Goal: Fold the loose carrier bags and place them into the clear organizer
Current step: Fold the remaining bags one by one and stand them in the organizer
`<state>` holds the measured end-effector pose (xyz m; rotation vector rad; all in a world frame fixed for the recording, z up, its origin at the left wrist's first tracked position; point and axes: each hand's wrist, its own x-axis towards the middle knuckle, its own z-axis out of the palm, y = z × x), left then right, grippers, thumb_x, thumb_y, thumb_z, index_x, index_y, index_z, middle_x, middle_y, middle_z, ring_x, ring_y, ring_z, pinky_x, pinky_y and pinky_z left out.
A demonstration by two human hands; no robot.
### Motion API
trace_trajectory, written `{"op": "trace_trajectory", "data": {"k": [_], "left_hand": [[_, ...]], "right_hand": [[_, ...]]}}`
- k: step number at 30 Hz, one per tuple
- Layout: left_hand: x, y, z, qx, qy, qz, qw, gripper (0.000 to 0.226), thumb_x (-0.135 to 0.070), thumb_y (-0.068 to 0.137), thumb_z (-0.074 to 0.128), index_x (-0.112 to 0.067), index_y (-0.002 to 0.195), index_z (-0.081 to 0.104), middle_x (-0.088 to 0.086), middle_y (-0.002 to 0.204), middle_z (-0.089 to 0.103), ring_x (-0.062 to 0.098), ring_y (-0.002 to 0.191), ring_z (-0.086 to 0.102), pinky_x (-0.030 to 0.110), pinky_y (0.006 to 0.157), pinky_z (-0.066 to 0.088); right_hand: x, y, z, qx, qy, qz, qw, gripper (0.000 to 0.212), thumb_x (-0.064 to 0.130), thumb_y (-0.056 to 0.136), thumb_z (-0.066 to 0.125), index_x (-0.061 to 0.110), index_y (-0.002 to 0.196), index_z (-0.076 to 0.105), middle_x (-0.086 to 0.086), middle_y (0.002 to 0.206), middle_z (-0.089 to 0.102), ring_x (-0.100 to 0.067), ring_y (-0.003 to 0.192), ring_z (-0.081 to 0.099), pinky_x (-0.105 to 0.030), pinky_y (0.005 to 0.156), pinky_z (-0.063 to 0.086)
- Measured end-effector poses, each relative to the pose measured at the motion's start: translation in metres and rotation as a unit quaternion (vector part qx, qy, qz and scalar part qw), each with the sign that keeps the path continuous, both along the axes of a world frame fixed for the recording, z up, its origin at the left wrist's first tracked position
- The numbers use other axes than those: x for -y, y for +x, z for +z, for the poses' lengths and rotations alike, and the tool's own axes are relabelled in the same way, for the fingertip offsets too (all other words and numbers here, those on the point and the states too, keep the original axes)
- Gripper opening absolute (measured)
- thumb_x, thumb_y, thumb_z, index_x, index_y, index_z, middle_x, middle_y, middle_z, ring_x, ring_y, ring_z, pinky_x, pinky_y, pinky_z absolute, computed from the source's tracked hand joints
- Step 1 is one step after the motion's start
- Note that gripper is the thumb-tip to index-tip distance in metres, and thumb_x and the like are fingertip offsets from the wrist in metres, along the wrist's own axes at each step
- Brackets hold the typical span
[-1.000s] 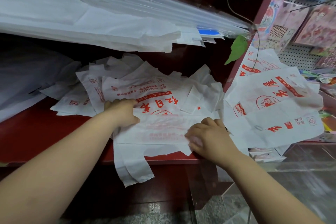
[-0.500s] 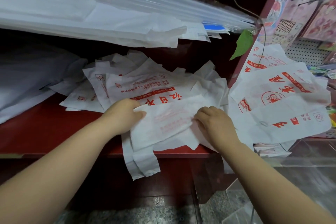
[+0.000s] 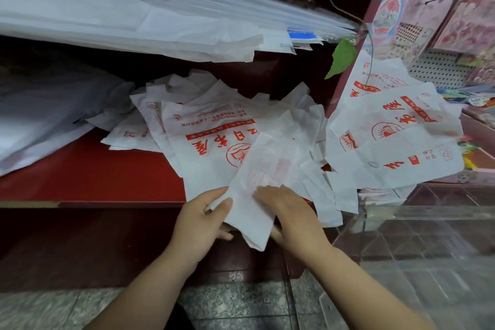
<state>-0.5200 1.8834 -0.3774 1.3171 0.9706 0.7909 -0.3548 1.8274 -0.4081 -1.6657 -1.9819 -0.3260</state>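
At shelf edge (image 3: pixel 80 177), white bag (image 3: pixel 251 218), folded narrow

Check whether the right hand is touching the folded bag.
Touching. Head view: the right hand lays its fingers directly on the folded bag, no gap visible.
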Motion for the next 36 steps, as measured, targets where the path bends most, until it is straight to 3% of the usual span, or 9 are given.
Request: {"op": "trace_trajectory", "data": {"k": [8, 12, 17, 19, 22, 25, 28, 33, 36], "left_hand": [[-0.012, -0.026, -0.003, -0.217, 0.341, -0.157, 0.901, 0.083, -0.062, 0.049, 0.049, -0.057, 0.121, 0.006, -0.042, 0.125, 0.01, -0.025, 0.115, 0.014, 0.002, 0.098, 0.009], [-0.042, -0.004, 0.0, -0.265, 0.413, -0.226, 0.841, 0.077, -0.071, 0.048, 0.039, -0.054, 0.118, 0.012, -0.039, 0.128, 0.005, -0.014, 0.129, -0.002, -0.001, 0.096, -0.014], [-0.053, 0.027, -0.003, -0.205, 0.286, -0.235, 0.906, 0.051, -0.063, 0.06, 0.05, -0.036, 0.101, 0.063, -0.015, 0.11, 0.062, -0.012, 0.095, 0.048, 0.018, 0.11, 0.016], [-0.057, 0.036, -0.003, -0.149, 0.224, -0.159, 0.95, 0.03, -0.048, 0.073, 0.063, -0.018, 0.074, 0.066, -0.008, 0.067, 0.064, 0.001, 0.061, 0.052, 0.018, 0.075, 0.041], [-0.061, 0.048, -0.003, -0.168, 0.195, -0.062, 0.964, 0.039, -0.021, 0.086, 0.062, -0.015, 0.051, 0.045, -0.008, 0.04, 0.039, 0.008, 0.045, 0.036, 0.02, 0.05, 0.028], [-0.063, 0.058, -0.003, -0.177, 0.193, -0.007, 0.965, 0.01, -0.023, 0.086, 0.061, -0.014, 0.083, 0.059, -0.006, 0.073, 0.053, 0.017, 0.072, 0.05, 0.024, 0.066, 0.036], [-0.061, 0.062, -0.005, -0.181, 0.176, 0.027, 0.967, 0.048, -0.025, 0.086, 0.062, -0.021, 0.129, 0.042, 0.0, 0.087, 0.056, 0.018, 0.081, 0.053, 0.023, 0.07, 0.037], [-0.056, 0.059, -0.002, -0.213, 0.236, 0.016, 0.948, 0.064, -0.026, 0.085, 0.062, -0.021, 0.139, 0.028, 0.002, 0.067, 0.051, 0.014, 0.066, 0.052, 0.019, 0.06, 0.039], [-0.056, 0.054, 0.0, -0.295, 0.357, 0.003, 0.886, 0.062, -0.04, 0.088, 0.053, -0.026, 0.142, 0.026, -0.001, 0.122, 0.051, 0.016, 0.114, 0.044, 0.026, 0.096, 0.032]], "right_hand": [[0.006, 0.011, 0.014, -0.278, -0.085, -0.043, 0.956, 0.047, 0.032, 0.071, 0.045, 0.005, 0.099, 0.071, 0.003, 0.097, 0.067, 0.002, 0.093, 0.053, 0.003, 0.081, 0.034], [0.007, 0.013, 0.023, -0.315, -0.128, -0.043, 0.94, 0.026, 0.019, 0.084, 0.053, 0.006, 0.096, 0.071, 0.003, 0.091, 0.068, 0.002, 0.088, 0.054, -0.003, 0.073, 0.038], [-0.001, 0.015, 0.035, -0.376, -0.147, -0.092, 0.91, 0.024, 0.015, 0.09, 0.056, 0.005, 0.07, 0.063, 0.004, 0.063, 0.059, 0.0, 0.06, 0.048, -0.02, 0.06, 0.036], [-0.01, 0.018, 0.04, -0.397, -0.135, -0.117, 0.9, 0.022, 0.016, 0.091, 0.054, 0.0, 0.078, 0.063, -0.012, 0.073, 0.061, -0.007, 0.067, 0.048, -0.021, 0.06, 0.036], [-0.029, 0.025, 0.046, -0.395, -0.116, -0.176, 0.894, 0.031, 0.018, 0.09, 0.053, -0.001, 0.066, 0.052, -0.013, 0.064, 0.049, -0.013, 0.061, 0.042, -0.022, 0.052, 0.029], [-0.05, 0.033, 0.05, -0.342, -0.162, -0.243, 0.893, 0.045, 0.017, 0.091, 0.05, 0.013, 0.055, 0.023, -0.002, 0.056, 0.023, -0.013, 0.052, 0.023, -0.024, 0.046, 0.018], [-0.067, 0.039, 0.05, -0.323, -0.218, -0.272, 0.88, 0.048, 0.014, 0.088, 0.051, 0.015, 0.052, 0.019, -0.003, 0.055, 0.018, -0.015, 0.05, 0.019, -0.025, 0.044, 0.014], [-0.081, 0.045, 0.046, -0.316, -0.258, -0.295, 0.864, 0.048, 0.011, 0.084, 0.053, 0.012, 0.047, 0.022, -0.001, 0.042, 0.022, -0.017, 0.047, 0.02, -0.027, 0.046, 0.017], [-0.084, 0.046, 0.047, -0.309, -0.285, -0.309, 0.853, 0.047, 0.015, 0.086, 0.053, 0.01, 0.048, 0.027, -0.005, 0.049, 0.027, -0.017, 0.046, 0.026, -0.026, 0.047, 0.022]]}}
